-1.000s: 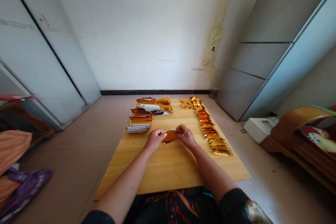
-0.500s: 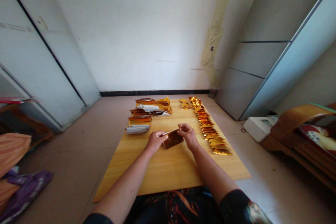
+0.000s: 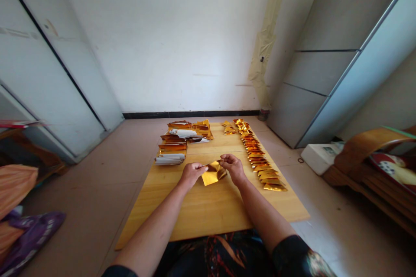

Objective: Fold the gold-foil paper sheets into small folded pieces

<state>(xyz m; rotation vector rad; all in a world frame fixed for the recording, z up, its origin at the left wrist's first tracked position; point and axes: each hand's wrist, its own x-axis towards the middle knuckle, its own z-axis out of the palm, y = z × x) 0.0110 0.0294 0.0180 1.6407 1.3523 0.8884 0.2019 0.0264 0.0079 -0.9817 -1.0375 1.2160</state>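
Since half a second ago: the gold foil sheet (image 3: 212, 174) has tipped from its dull brown side to its bright gold face, now catching the light. My hands have hardly shifted.

White wall (image 3: 182, 43) ahead, dark skirting along its foot. Grey cabinet (image 3: 325, 73) to the right, standing on the floor.

Wooden bench (image 3: 208, 207), low, set on the floor in front of my lap. Near half bare.

Row of folded gold pieces (image 3: 257, 159) runs along the bench's right side, far edge toward me, each overlapping the next.

Stacks of gold and white sheets (image 3: 177, 142) sit at the far left of the bench, with a white bundle (image 3: 169, 159) nearest me, just left of my left hand.

Left hand (image 3: 191, 172): fingers closed, pinching the sheet's left corner. Right hand (image 3: 231, 166): fingers closed, pinching the top right edge.

The sheet hangs between both hands, mid-bench, tilted, lower corner close to the wood; I cannot tell whether it touches. It is well apart from the row and the stacks.
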